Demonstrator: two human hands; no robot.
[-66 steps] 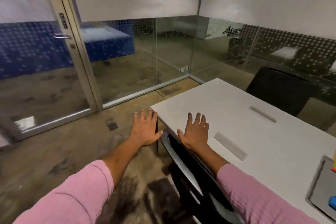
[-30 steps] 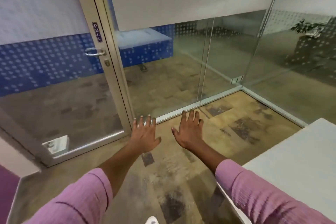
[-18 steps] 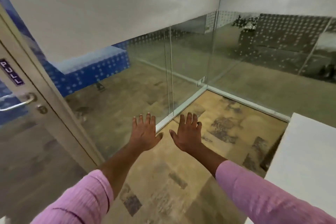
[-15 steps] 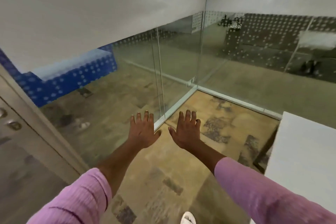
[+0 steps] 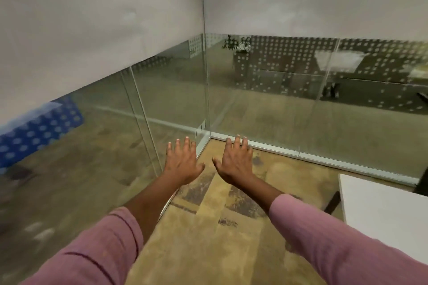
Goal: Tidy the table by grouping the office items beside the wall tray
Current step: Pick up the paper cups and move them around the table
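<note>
Only a bare corner of the white table (image 5: 382,215) shows, to the right of the right hand and nearer the person. No office items and no wall tray are in view, so where they lie, and how much has been grouped, cannot be told. As a judgement, the tidying is either not begun or paused, since both hands are empty. The left hand (image 5: 183,164) and right hand (image 5: 236,164) reach forward palm down, side by side but apart, with fingers straight and spread, touching nothing.

Glass walls (image 5: 301,99), frosted above, meet in a corner just beyond the fingertips. Patterned carpet (image 5: 208,250) lies beneath both hands. A blue dotted block (image 5: 39,122) sits past the glass, well to the left of the left hand, and a small potted plant (image 5: 238,44) stands past the glass ahead of the right hand. Nothing blocks the hands, but the view would have to turn right, toward the table, to find the items
</note>
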